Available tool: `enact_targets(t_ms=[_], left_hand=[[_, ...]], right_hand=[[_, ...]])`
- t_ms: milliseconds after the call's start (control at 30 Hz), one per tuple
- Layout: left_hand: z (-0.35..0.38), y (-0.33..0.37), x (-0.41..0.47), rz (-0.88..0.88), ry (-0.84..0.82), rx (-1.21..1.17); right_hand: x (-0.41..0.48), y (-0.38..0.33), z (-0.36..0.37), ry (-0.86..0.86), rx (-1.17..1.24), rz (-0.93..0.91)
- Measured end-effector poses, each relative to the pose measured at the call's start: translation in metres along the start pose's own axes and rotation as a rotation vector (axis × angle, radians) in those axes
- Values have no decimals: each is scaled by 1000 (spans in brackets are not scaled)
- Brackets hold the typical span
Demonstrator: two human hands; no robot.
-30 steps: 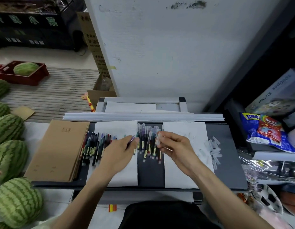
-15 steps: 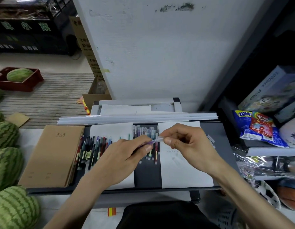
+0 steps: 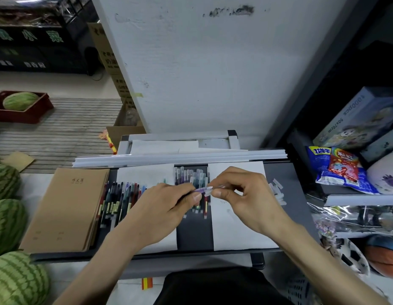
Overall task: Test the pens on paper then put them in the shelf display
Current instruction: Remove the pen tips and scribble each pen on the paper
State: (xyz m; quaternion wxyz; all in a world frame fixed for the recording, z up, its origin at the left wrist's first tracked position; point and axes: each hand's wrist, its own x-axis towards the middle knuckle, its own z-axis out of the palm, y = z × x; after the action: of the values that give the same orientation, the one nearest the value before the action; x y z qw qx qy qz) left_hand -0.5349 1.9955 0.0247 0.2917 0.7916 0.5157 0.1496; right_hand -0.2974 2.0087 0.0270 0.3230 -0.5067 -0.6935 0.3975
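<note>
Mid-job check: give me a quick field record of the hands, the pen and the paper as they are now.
left hand: grips the purple pen's barrel
right hand: pinches the pen's clear end
pen: held above the tray, over its middle strip
right paper: faint scribbles
other pens: one row beside the notebooks, one on the middle strip

1. Two paper sheets, left [image 3: 145, 175] and right [image 3: 235, 234], on the surface [image 3: 290, 216].
2. Two pen clusters [image 3: 120, 199] [image 3: 191, 175]; the pens within are too crowded to count.
3. One pen [image 3: 204, 189] between two hands [image 3: 162, 214] [image 3: 246, 199].
4. Four whole watermelons [image 3: 5, 181] [image 3: 6, 225] [image 3: 17, 280] [image 3: 20, 101], left.
5. Two balls [image 3: 349, 256] [image 3: 382, 254], near right.
</note>
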Motion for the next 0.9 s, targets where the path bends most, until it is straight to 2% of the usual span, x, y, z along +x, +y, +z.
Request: enact_targets(t_ms=[200,400,500,633,700,800,900], left_hand=[[-2,-2,2,-2,21,18],[2,0,5,18,-18,20],[4,1,8,35,-15,93],[14,1,14,36,-17,190],[26,-4,16,23,-14,144],[52,-17,17,-67,-39,-153],[80,-31,25,-177,-103,-219]], right_hand=[[3,5,-8,98,39,59],[3,0,-4,39,2,18],[4,1,5,38,15,13],[9,10,19,100,63,96],[10,18,23,100,98,125],[10,39,26,26,203,208],[7,68,39,81,323,352]])
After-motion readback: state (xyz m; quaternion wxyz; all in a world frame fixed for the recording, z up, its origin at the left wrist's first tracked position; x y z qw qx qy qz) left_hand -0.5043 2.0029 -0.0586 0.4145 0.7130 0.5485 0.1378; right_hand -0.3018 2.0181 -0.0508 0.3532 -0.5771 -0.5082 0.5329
